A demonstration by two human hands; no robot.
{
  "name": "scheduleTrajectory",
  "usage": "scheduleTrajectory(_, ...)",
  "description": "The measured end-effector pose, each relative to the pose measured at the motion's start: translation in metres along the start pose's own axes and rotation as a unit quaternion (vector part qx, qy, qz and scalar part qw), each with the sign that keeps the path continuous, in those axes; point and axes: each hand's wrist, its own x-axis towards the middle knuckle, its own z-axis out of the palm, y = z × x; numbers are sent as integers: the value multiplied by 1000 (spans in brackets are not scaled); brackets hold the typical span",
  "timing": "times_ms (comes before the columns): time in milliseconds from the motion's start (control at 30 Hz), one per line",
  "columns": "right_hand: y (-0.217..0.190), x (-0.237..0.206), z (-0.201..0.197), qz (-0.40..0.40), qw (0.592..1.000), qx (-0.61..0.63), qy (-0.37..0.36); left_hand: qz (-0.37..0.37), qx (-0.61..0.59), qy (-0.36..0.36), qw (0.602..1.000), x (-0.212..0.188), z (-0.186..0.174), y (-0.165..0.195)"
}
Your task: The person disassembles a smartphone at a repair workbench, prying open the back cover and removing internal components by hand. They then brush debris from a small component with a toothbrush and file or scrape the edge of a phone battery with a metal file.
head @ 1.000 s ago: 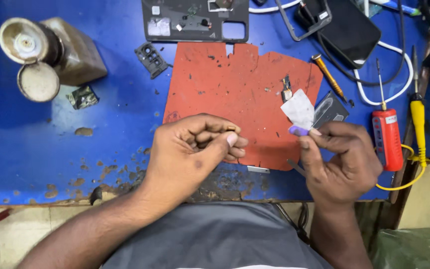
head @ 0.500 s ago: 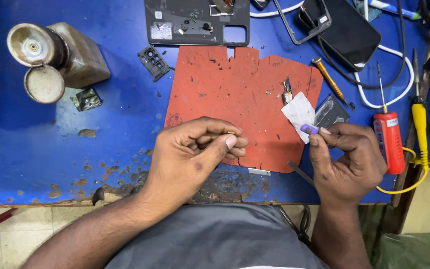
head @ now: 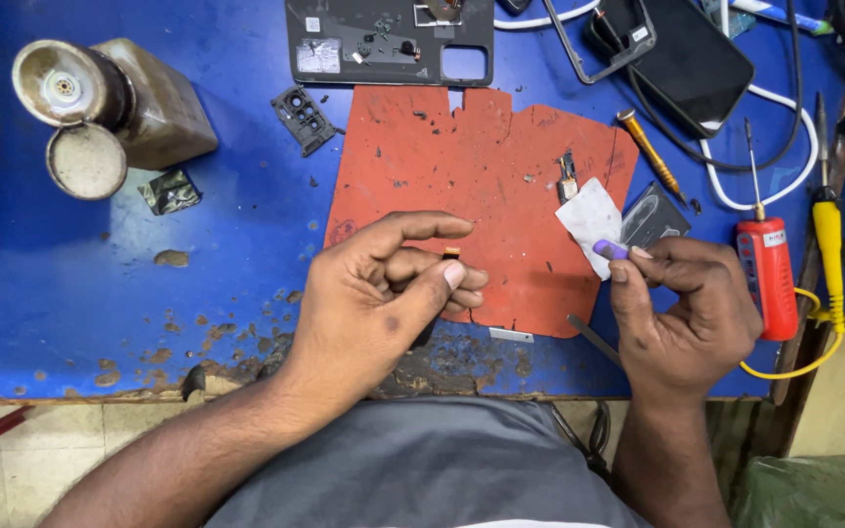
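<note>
Left grip (head: 398, 293) pinches small part (head: 452, 252); lidded bottle (head: 114, 98) apart.

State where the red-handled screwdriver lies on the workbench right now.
In the head view, the red-handled screwdriver lies at the right of the blue bench, just beyond the right hand, beside the yellow-handled tool.
</note>
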Motion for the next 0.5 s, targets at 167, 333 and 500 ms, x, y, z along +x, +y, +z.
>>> scheduleTrajectory(167,2,-2,0,-4,1000,-3,-4,-10,-10,7,1000,1,1,-1)
scheduleTrajectory(333,6,-4,0,1,1000,2,-8,-12,-5,13,1000,1,1,-3)
scheduleTrajectory(500,7,-6,1,5,1000,10,-10,-18,3,17,1000,1,1,-3)
